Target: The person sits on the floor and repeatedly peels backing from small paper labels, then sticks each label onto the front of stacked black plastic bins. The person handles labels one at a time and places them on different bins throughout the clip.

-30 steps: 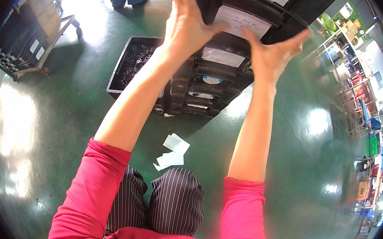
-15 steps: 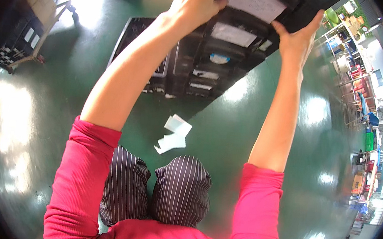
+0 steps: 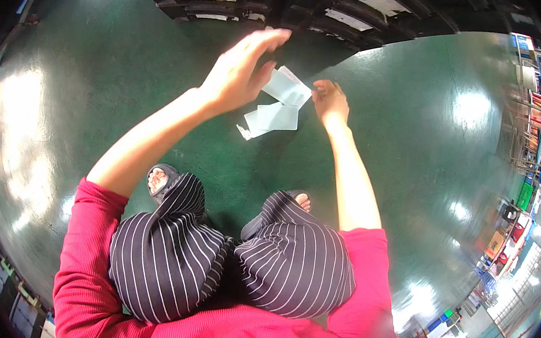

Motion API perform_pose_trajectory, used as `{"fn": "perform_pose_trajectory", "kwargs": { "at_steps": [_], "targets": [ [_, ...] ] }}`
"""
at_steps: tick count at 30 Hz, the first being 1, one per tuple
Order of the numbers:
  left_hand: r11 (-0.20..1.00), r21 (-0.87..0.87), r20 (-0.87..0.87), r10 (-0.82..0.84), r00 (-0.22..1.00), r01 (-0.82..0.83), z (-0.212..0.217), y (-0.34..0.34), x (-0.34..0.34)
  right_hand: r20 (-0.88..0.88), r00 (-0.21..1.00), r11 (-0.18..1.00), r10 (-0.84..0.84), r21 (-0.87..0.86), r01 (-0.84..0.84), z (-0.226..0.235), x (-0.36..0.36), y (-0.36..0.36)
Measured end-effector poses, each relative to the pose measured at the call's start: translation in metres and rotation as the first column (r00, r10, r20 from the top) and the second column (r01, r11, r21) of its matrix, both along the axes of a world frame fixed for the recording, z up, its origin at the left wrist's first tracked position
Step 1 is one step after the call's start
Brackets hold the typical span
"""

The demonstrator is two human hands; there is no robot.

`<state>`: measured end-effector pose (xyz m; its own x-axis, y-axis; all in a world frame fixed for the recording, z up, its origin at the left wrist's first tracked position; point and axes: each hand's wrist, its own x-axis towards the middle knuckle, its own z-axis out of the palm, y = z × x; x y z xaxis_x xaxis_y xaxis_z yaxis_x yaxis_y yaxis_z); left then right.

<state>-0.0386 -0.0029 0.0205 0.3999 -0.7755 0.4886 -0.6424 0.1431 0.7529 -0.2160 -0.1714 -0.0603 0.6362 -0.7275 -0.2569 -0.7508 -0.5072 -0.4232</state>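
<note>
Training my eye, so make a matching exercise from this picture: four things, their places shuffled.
1. bare left hand
2. bare right hand
3. thin pale rectangular sheets
4. stacked black plastic crates

A. overlapping on the shiny green floor
B. along the picture's top edge
C. right of the sheets
D. at the sheets' upper left

Pairs: 1-D, 2-C, 3-A, 4-B
</note>
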Motion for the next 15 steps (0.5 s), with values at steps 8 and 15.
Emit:
{"fn": "perform_pose_trajectory", "kwargs": {
  "at_steps": [8, 15],
  "targets": [
    [0.868, 0.492, -0.097, -0.030, 0.995, 0.074, -0.098, 0.055, -0.011, 0.084, 0.980, 0.976, 0.182, -0.140, -0.169, -0.047, 0.018, 0.007],
    [0.851, 0.515, -0.182, -0.010, 0.983, 0.104, -0.111, 0.043, -0.011, 0.048, 0.975, 0.962, 0.218, 0.158, -0.223, -0.050, 0.020, 0.006]
  ]
}}
